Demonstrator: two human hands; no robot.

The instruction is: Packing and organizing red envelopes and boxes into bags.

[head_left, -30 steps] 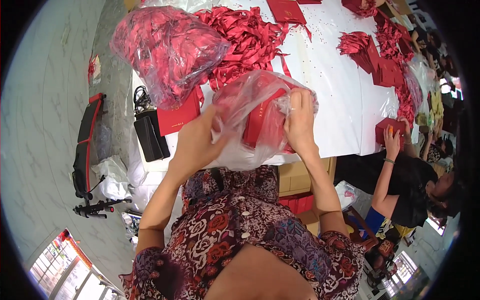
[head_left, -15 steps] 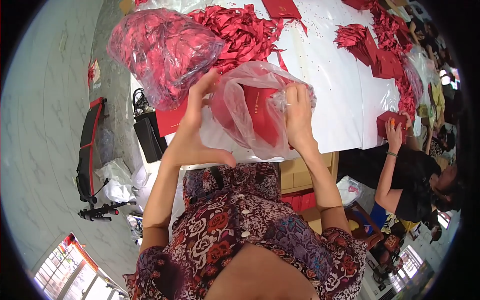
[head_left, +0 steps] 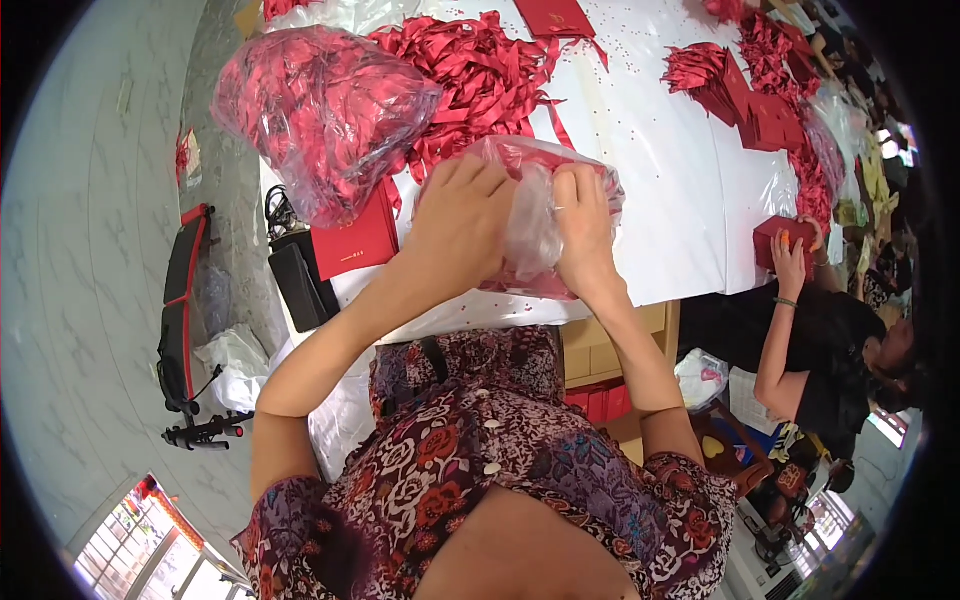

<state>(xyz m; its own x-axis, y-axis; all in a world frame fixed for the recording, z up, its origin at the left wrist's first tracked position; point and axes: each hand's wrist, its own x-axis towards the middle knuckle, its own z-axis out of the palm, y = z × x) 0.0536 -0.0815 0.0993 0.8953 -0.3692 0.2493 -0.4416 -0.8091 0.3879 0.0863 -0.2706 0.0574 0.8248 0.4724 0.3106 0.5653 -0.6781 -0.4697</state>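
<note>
A clear plastic bag (head_left: 533, 232) with red contents lies at the table's front edge, its film bunched between my hands. My left hand (head_left: 462, 228) presses over the bag's left side, fingers bent and closed on the film; the fingertips are partly hidden. On the right side, my right hand (head_left: 588, 235) pinches the gathered film. A flat red card (head_left: 362, 240) with small gold print lies left of my left hand. Just beyond it rests a larger clear bag stuffed with red ribbon pieces (head_left: 325, 115), beside a loose heap of red ribbons (head_left: 480, 75).
A black flat case (head_left: 300, 283) and a coiled dark cable (head_left: 282, 212) sit at the table's left edge. Red folders (head_left: 556, 17) lie at the back. Rightward are stacked red pieces (head_left: 770, 122) with ribbons, and a co-worker's hand (head_left: 790, 262) on a red box.
My left hand has moved right from its spread position onto the bag and closed. The bag's open mouth is now folded over, covering the red contents. My right hand keeps its grip.
</note>
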